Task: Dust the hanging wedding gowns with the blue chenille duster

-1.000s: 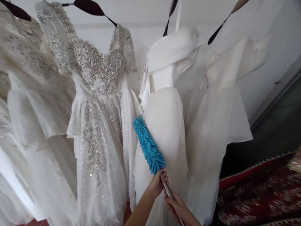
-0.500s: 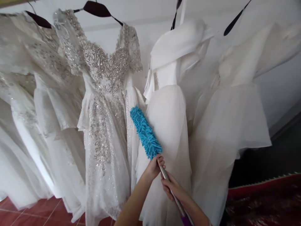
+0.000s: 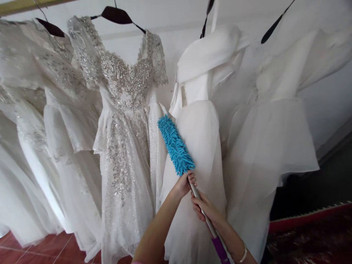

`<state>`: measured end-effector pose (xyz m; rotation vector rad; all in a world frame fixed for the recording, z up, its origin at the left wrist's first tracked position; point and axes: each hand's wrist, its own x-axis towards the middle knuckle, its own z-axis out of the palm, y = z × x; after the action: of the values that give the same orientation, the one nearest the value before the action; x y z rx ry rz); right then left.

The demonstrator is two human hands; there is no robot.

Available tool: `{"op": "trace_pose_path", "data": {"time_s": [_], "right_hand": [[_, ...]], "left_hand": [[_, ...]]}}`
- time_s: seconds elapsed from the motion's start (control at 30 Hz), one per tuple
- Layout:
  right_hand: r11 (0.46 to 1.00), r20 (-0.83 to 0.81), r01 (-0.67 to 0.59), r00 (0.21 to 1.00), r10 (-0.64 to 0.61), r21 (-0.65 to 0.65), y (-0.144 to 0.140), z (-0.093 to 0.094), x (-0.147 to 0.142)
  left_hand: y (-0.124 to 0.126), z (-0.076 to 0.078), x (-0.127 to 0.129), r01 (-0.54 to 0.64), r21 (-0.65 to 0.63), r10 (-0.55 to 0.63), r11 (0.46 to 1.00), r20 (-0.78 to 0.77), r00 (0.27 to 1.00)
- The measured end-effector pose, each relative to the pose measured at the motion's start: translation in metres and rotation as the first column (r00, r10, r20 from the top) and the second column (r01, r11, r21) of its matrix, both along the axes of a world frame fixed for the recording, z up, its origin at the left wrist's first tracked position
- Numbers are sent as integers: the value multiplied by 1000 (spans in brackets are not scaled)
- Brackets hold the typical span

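Right hand [image 3: 205, 209] at 6 o'clock wraps the duster's metal pole [image 3: 202, 211]; left hand [image 3: 183, 184], just above, is closed around the pole under the blue head [image 3: 175, 149]. The duster looks light, with a stiff shaft and a soft head that lies against the plain gown [image 3: 196, 146]. Beaded gown [image 3: 125, 121] hangs at 11 o'clock. No containers show.

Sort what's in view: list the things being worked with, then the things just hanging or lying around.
In use:
left hand and right hand, both gripping the duster's metal handle
blue microfibre duster
plain white dress it brushes

Just around:
beaded dress
lace dress
ruffled white dress
red patterned carpet
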<state>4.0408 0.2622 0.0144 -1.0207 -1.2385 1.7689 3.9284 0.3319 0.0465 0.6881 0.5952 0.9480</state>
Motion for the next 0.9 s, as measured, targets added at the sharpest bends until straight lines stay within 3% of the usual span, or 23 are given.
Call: {"op": "trace_pose_path", "data": {"time_s": [0.17,0.4,0.63,0.77,0.9], "right_hand": [[996,2,37,999,-37,-76,-6,-32,-22],[979,40,151,988,-146,-136,-30,-67,-49],[954,72,208,978,-197,-217,-52,-124,-74],[940,100,240,970,-222,-243,-64,-146,-90],[935,113,280,959,-261,-217,-78,-153,-111]], "left_hand": [[-2,-35,-16,-2,-114,2,993,-1,1000],[-11,-74,-37,89,-261,-103,961,-40,994],[-29,-113,-54,140,-375,-167,916,-41,985],[-41,-126,-69,172,-423,-201,890,-23,979],[-50,-125,-85,167,-442,-208,881,-45,977]]}}
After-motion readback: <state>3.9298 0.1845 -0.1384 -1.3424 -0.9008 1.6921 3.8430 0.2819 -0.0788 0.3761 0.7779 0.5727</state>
